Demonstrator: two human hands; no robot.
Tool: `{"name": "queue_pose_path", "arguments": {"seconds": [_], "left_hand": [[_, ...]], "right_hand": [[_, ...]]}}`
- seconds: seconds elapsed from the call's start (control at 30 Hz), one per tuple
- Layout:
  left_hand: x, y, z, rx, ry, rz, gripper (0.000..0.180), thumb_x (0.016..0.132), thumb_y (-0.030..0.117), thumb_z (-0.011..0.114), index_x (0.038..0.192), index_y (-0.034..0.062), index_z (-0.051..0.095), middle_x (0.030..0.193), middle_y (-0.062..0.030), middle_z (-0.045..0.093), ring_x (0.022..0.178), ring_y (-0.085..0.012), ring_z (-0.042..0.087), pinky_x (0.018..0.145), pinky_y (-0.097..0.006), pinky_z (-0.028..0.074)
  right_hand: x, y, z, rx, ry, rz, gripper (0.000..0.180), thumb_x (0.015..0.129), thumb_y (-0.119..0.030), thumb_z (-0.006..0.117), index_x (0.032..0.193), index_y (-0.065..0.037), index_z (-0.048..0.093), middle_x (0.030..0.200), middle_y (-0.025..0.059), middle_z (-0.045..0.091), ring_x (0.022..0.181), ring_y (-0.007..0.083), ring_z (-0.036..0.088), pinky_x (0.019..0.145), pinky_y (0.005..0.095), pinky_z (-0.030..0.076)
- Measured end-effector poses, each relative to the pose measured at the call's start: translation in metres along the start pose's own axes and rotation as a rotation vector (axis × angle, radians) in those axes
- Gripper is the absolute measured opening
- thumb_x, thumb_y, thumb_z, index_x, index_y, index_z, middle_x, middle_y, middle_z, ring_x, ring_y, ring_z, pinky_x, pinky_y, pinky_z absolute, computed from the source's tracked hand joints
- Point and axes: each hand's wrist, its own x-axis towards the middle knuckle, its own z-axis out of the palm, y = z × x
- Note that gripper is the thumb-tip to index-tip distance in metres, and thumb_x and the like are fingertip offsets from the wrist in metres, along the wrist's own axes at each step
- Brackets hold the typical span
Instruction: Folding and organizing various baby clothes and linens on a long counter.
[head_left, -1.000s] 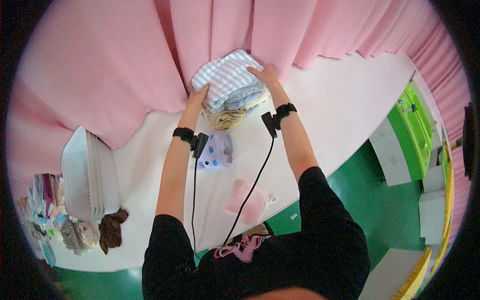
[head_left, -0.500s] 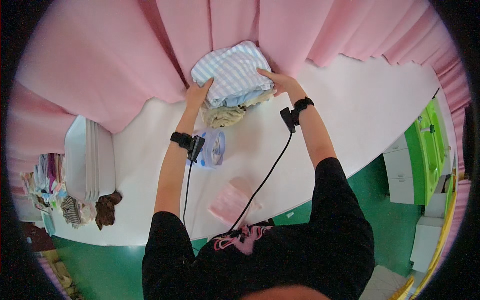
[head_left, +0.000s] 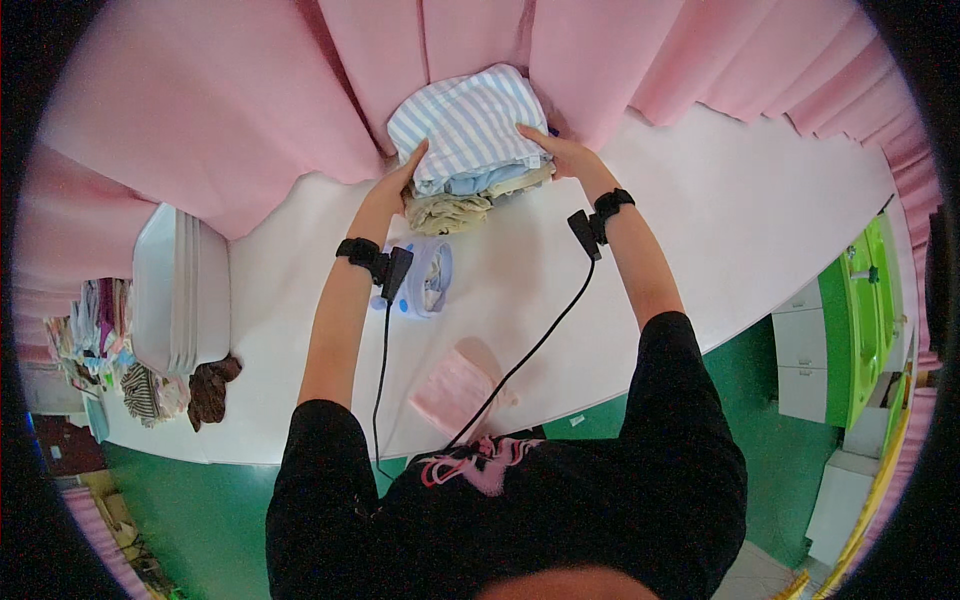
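Left hand (head_left: 392,190) is flat-open, fingers up against the left flank of a stack of folded clothes (head_left: 470,150), pressing, not pinching. Right hand (head_left: 560,155) mirrors it at the stack's 3 o'clock side, fingers spread along the edge, thumb side hidden; nothing is actually clasped, the pile is just squeezed between the two palms.

Stack sits at 12 o'clock on the long white table (head_left: 720,230), backed right against the pink pleated curtain (head_left: 220,110). Top layer is a blue-and-white striped folded cloth (head_left: 462,120), below it a pale blue folded piece (head_left: 478,182), then a crumpled beige garment (head_left: 445,213) bulging out at 7 o'clock of the pile.

Both wrists carry black bands with small black sensor boxes, cables trailing toward the body. Just beside the left wrist lies a small white-and-blue patterned garment (head_left: 428,280); a folded pink cloth (head_left: 450,392) sits at 6 o'clock near the table edge. White ridged bin (head_left: 180,290) at 9 o'clock, heap of mixed clothes (head_left: 110,350) beyond it.

Risks, as I judge them: side pressure only, so a lift could let the beige bottom piece slip out and the pile shear or unfold. Curtain folds could snag the striped top. Dangling cables may drag the patterned garment.
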Motion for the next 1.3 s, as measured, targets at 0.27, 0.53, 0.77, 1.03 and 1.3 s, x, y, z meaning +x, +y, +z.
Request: {"name": "queue_pose_path", "arguments": {"seconds": [0.27,0.53,0.77,1.03,1.3], "left_hand": [[-0.008,-0.002,0.005,-0.448,-0.328,0.091,0.081,0.060,0.048,0.065,0.119,0.0020,0.034,0.113,-0.0105,0.045,0.101,-0.0220,0.046,0.083,-0.035,0.039],[-0.014,-0.007,0.008,-0.659,-0.242,0.110,0.074,0.065,0.039,0.065,0.119,0.0002,0.033,0.112,-0.0116,0.046,0.098,-0.0229,0.048,0.082,-0.034,0.040],[-0.050,0.014,0.020,-0.716,-0.332,0.259,0.070,0.068,0.035,0.063,0.119,-0.0004,0.032,0.113,-0.0134,0.044,0.099,-0.0229,0.047,0.083,-0.032,0.039],[-0.160,0.036,-0.017,-0.755,-0.398,0.476,0.068,0.071,0.034,0.061,0.120,-0.0005,0.029,0.117,-0.0132,0.041,0.103,-0.0213,0.044,0.084,-0.030,0.038],[-0.306,-0.005,-0.130,-0.726,0.001,0.847,0.056,0.076,0.031,0.054,0.118,-0.0004,0.033,0.115,-0.0147,0.043,0.101,-0.0228,0.046,0.082,-0.031,0.039]], "right_hand": [[0.026,0.019,-0.004,0.229,-0.102,-0.299,0.097,0.057,-0.045,0.069,0.125,-0.002,0.014,0.121,0.0145,0.033,0.109,0.0256,0.037,0.086,0.0396,0.036],[-0.040,0.010,0.038,0.302,-0.090,-0.382,0.081,0.065,-0.038,0.063,0.123,-0.001,0.021,0.118,0.0121,0.038,0.104,0.0215,0.041,0.086,0.0332,0.036],[-0.071,0.007,0.031,0.268,0.047,-0.570,0.080,0.065,-0.036,0.062,0.122,0.002,0.022,0.118,0.0140,0.037,0.105,0.0238,0.039,0.086,0.0322,0.033],[-0.203,-0.026,0.100,0.164,0.243,-0.881,0.085,0.061,-0.039,0.064,0.121,0.004,0.023,0.118,0.0189,0.036,0.108,0.0265,0.036,0.089,0.0320,0.027],[-0.298,-0.042,0.268,-0.004,0.041,-1.165,0.056,0.069,-0.029,0.061,0.112,0.001,0.040,0.102,0.0093,0.051,0.093,0.0158,0.048,0.082,0.0251,0.035]]}}
